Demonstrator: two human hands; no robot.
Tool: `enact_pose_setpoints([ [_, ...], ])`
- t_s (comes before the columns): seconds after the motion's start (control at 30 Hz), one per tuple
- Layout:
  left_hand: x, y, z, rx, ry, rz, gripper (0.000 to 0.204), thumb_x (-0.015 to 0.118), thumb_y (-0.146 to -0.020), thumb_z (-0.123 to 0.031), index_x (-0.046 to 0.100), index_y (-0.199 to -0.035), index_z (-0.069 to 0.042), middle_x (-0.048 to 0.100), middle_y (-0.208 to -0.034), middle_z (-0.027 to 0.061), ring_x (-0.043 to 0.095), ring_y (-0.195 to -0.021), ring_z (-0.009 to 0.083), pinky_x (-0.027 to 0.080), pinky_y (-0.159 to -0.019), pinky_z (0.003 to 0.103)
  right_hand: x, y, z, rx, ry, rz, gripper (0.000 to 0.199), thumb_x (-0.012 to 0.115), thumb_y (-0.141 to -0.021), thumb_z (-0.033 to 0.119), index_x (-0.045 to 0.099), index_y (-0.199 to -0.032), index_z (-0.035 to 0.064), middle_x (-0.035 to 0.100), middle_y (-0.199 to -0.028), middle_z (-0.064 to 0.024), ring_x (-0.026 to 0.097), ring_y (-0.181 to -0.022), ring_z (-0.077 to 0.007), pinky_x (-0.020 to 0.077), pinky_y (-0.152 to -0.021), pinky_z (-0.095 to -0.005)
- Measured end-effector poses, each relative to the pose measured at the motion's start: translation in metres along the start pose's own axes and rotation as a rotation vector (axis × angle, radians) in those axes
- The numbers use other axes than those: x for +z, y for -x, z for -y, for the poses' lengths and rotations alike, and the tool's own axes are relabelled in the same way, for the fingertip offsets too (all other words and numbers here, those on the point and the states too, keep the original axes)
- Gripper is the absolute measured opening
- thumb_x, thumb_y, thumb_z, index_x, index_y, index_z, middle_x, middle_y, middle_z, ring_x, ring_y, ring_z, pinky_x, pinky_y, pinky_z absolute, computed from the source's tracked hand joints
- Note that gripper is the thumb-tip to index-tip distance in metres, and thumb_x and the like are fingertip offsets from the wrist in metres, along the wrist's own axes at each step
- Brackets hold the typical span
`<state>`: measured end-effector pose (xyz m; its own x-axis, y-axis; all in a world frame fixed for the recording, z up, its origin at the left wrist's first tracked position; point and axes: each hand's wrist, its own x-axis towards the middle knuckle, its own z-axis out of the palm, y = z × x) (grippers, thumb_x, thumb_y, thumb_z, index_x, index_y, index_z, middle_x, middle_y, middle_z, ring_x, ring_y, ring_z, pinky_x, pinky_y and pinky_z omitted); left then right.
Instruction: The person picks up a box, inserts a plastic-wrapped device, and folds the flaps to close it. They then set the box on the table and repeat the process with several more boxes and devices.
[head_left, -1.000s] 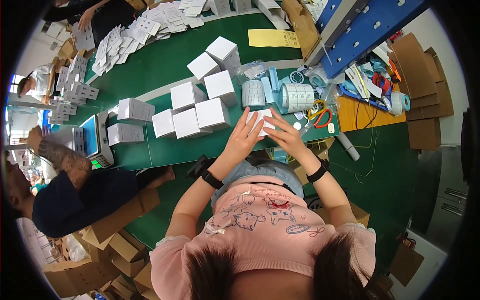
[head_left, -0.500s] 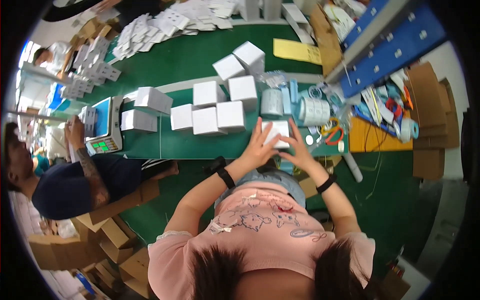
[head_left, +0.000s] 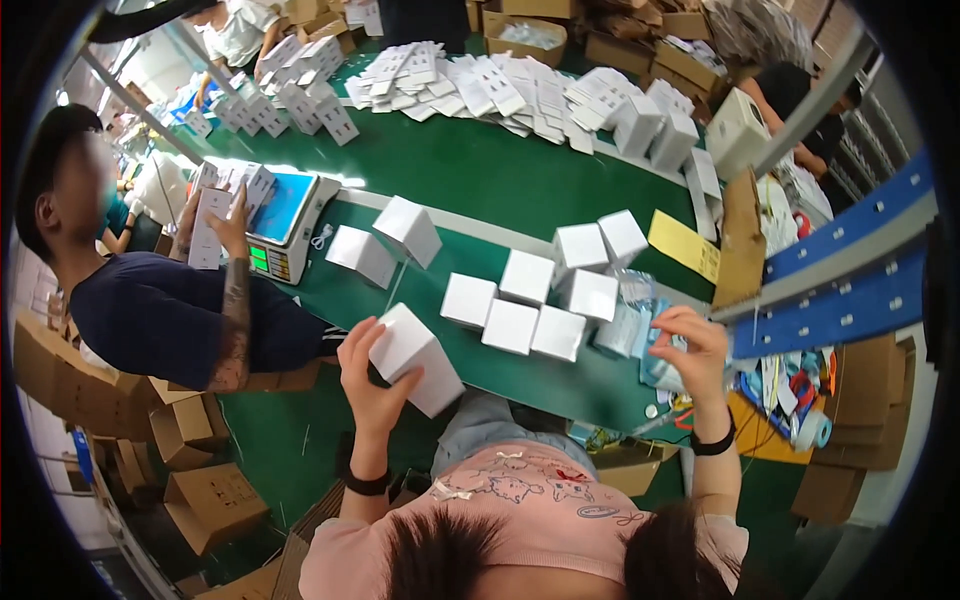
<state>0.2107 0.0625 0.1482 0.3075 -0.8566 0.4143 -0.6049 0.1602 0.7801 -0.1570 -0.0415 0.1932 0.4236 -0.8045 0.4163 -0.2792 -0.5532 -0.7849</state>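
Note:
My left hand [head_left: 366, 388] grips a tall white box [head_left: 420, 362], thumb on one side and fingers on the other, tilted over the table's front edge. To the right, my right hand [head_left: 694, 348] is raised with thumb and forefinger pinched together; anything between them is too small to make out. Beneath and beside it lies a pale roll of labels [head_left: 617, 332], partly hidden by blue and clear wrapping. Several white boxes [head_left: 509, 326] stand grouped between my hands. Farther left are two more boxes, one upright [head_left: 409, 228] and one beside it [head_left: 360, 257].
At left, a co-worker [head_left: 170, 320] handles white cartons by a weighing scale [head_left: 284, 250]. A heap of flat white cartons [head_left: 490, 88] covers the far side. A yellow sheet [head_left: 684, 245], blue perforated rail [head_left: 840, 290] and tool tray [head_left: 790, 395] are at right.
My view has turned toward the left. Both hands were together on a white box by the roll; now they are apart, the left holding a box farther left, the right raised and pinched.

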Motion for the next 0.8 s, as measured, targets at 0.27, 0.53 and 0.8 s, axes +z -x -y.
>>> enact_pose_setpoints([
  [0.27, 0.044, -0.013, 0.118, -0.068, -0.314, -0.016, 0.064, 0.077, -0.057, -0.01, 0.051, -0.115, -0.006, 0.043, -0.123, 0.0179, 0.04, -0.11, 0.0376, 0.034, -0.095, 0.043, 0.072, -0.233, 0.03, -0.027, 0.038, 0.28, 0.027, 0.063, -0.074, 0.001, 0.063, -0.101, 0.0003, 0.067, -0.092, -0.01, 0.062, -0.085, -0.0172, 0.0484, -0.072, -0.0273],
  [0.53, 0.053, -0.025, 0.115, 0.138, -0.143, 0.209, 0.045, 0.075, -0.063, -0.017, 0.06, -0.105, -0.008, 0.046, -0.124, 0.0175, 0.042, -0.113, 0.0385, 0.028, -0.096, 0.056, 0.302, -0.507, -0.121, -0.22, 0.717, 0.324, 0.023, 0.057, -0.07, 0.007, 0.064, -0.091, 0.0061, 0.062, -0.096, -0.018, 0.059, -0.096, -0.0343, 0.0496, -0.074, -0.0449],
  [0.8, 0.027, -0.001, 0.106, 0.084, -0.193, -0.14, 0.015, 0.063, -0.071, -0.003, 0.064, -0.086, -0.008, 0.058, -0.102, 0.0108, 0.052, -0.101, 0.0318, 0.043, -0.088, 0.048, 0.497, -0.568, -0.169, -0.537, 0.716, 0.034, 0.023, 0.052, -0.079, 0.007, 0.065, -0.097, 0.0123, 0.057, -0.106, -0.0111, 0.053, -0.104, -0.0295, 0.0414, -0.087, -0.0514],
])
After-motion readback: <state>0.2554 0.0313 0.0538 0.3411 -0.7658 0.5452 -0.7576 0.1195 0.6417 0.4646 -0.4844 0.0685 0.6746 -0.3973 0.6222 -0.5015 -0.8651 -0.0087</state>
